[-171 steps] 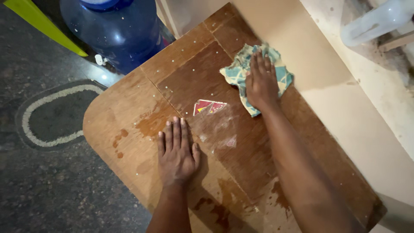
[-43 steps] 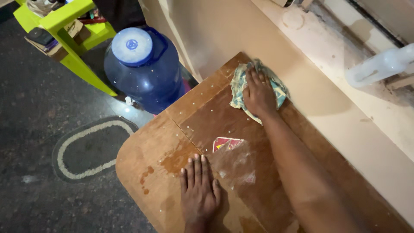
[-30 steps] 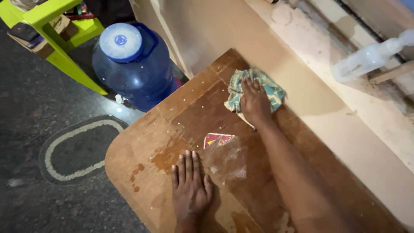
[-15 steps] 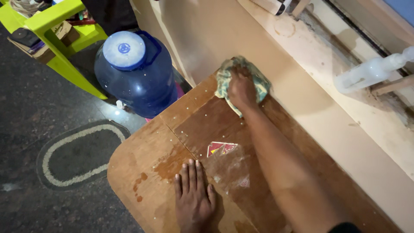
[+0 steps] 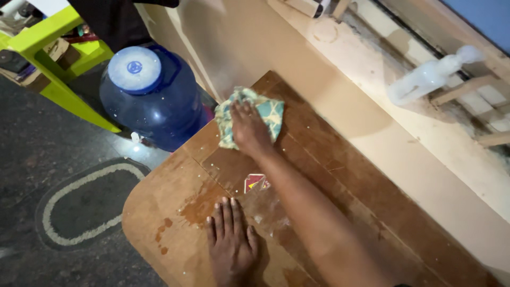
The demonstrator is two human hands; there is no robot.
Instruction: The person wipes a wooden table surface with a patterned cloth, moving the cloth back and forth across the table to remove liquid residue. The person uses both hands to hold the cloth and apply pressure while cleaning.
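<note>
A hand presses a cloth to the far corner of a worn wooden tabletop while the other hand braces near the edge.

Nearest, the left hand (image 5: 231,244) lies flat and open on the wooden tabletop (image 5: 159,212), fingers together, gripping nothing; it seems set there to steady the body over the reach. Just beyond it a small red sticker (image 5: 255,182) sits among wet smears. Further out, the right hand (image 5: 248,129) rests palm-down on a teal patterned cloth (image 5: 270,113), fingers spread over it rather than closed round it, pinning it to the board near the far corner. Past the edge stands a blue water jug (image 5: 151,98) on the dark floor, near an oval mat (image 5: 79,202); a white spray bottle (image 5: 425,79) lies on the ledge.
</note>
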